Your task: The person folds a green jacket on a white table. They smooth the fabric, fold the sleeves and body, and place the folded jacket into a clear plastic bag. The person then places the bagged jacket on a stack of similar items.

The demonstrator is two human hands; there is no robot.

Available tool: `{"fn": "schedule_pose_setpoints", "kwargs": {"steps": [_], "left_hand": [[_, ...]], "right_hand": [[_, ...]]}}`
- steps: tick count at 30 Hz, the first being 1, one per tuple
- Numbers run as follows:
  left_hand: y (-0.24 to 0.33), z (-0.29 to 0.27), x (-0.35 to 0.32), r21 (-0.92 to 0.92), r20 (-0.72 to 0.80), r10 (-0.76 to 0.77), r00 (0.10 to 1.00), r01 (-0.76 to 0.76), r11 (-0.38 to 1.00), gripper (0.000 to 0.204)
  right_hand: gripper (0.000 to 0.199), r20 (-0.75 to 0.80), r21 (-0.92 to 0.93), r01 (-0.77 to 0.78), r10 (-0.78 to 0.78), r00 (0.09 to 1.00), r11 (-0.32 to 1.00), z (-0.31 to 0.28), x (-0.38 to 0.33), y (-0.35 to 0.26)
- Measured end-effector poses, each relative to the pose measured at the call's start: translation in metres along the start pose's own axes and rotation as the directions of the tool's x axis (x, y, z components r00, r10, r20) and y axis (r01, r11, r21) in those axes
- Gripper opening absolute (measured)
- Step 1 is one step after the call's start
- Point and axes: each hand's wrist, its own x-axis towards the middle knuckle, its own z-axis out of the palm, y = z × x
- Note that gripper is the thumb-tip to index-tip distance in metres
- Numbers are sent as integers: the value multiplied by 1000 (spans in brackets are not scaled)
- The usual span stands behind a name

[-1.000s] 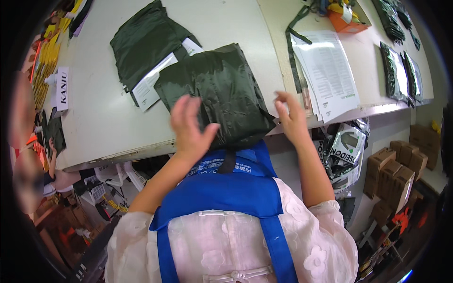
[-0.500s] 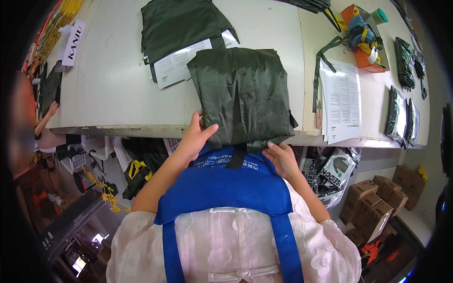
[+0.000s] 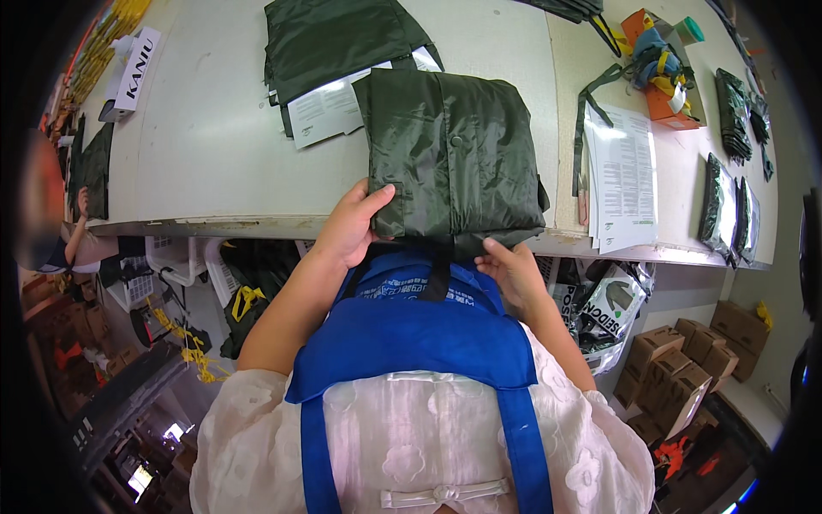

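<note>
Since a second ago I see both hands have dropped from mid-air to the tabletop's (image 3: 214, 154) near edge, left hand (image 3: 353, 224) pinching the folded dark-green garment's (image 3: 454, 154) near-left corner, right hand (image 3: 512, 272) curled under its near-right hem, squaring the fold.

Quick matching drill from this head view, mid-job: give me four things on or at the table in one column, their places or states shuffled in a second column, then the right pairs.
Things:
1. folded dark green garment
2. stack of printed sheets
3. orange box
4. left hand

Places or states:
A. far right part of the table, with blue cloth on it
B. at the near table edge, held at both lower corners
C. right of the garment, lying flat
D. thumb on top of the garment's lower left corner

Pairs: 1-B, 2-C, 3-A, 4-D
</note>
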Motion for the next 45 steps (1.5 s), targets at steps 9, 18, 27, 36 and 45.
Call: {"fn": "schedule_pose_setpoints", "kwargs": {"steps": [9, 18, 27, 36, 45], "left_hand": [[-6, 0, -4, -62, 33, 11, 999, -9, 998, 52], [-16, -17, 12, -282, 89, 396, 914, -358, 890, 38], [-56, -43, 11, -6, -78, 287, 955, -288, 958, 41], [-79, -62, 19, 264, -52, 349, 936, -324, 909, 53], [-66, -56, 1, 497, -2, 371, 929, -321, 806, 70]], "right_hand": [[12, -140, 287, 36, 5, 990, 957, -30, 5, -9], [35, -16, 651, 178, -221, 975, 738, 0, 38, 31], [33, -50, -535, 199, -266, 963, 821, -23, 31, 35], [60, 36, -229, 130, -125, 991, 965, 2, -1, -46], [85, -105, -665, 144, -283, 953, 733, 7, 28, -52]]}}
